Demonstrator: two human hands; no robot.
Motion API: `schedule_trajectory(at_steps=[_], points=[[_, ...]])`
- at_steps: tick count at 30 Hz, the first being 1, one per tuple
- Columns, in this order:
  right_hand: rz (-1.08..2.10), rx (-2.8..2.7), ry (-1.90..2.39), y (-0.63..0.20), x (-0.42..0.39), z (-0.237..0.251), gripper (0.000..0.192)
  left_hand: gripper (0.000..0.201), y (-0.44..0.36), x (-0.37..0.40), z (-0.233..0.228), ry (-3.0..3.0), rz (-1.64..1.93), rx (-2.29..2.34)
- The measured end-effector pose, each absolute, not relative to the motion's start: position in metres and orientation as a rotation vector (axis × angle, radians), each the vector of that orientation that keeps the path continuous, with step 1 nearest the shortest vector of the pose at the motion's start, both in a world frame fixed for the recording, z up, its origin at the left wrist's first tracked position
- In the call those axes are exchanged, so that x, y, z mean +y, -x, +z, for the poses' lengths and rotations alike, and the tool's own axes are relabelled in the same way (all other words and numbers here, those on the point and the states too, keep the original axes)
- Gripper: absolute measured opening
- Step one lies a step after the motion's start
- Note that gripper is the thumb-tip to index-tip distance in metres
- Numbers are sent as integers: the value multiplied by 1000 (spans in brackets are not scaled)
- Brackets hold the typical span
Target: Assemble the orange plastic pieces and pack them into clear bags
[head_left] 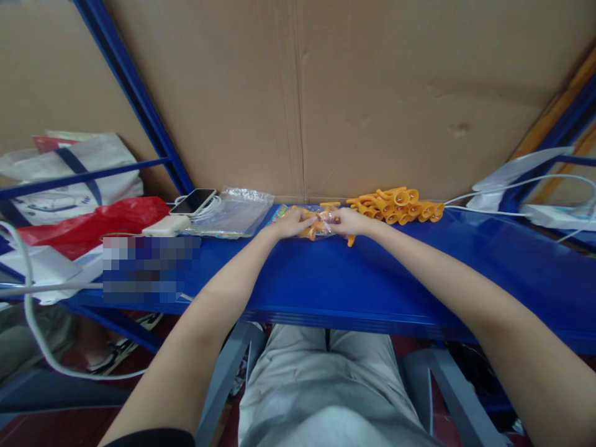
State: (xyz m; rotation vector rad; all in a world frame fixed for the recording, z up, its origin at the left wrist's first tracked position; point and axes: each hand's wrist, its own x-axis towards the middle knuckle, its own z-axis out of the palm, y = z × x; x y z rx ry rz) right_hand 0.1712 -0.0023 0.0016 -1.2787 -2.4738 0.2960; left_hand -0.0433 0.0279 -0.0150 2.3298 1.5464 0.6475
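Both my hands meet at the back of the blue shelf (326, 273), against the cardboard wall. My left hand (292, 222) and my right hand (350, 221) together grip a small clear plastic bag (321, 223) with orange plastic pieces in it. One orange piece (351, 241) lies loose just under my right hand. To the right of my right hand sits a heap of several orange plastic pieces (399, 205), not touched by either hand.
A stack of clear plastic bags (233, 214) lies left of my hands, beside a phone (192, 201) on a white power bank (166, 226) with white cable. A red bag (88, 226) and white bags lie further left. White cables (512, 186) run at right.
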Motion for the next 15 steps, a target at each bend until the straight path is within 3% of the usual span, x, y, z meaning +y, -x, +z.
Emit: schedule_trajectory(at_steps=[4, 9, 15], points=[[116, -2478, 1370, -177, -16, 9, 12, 42, 39, 30, -20, -2365, 635, 1564], [-141, -2348, 1765, -193, -35, 20, 27, 39, 40, 29, -21, -2315, 628, 1595], [496, -2184, 1863, -197, -43, 19, 48, 42, 38, 28, -22, -2251, 614, 1622]])
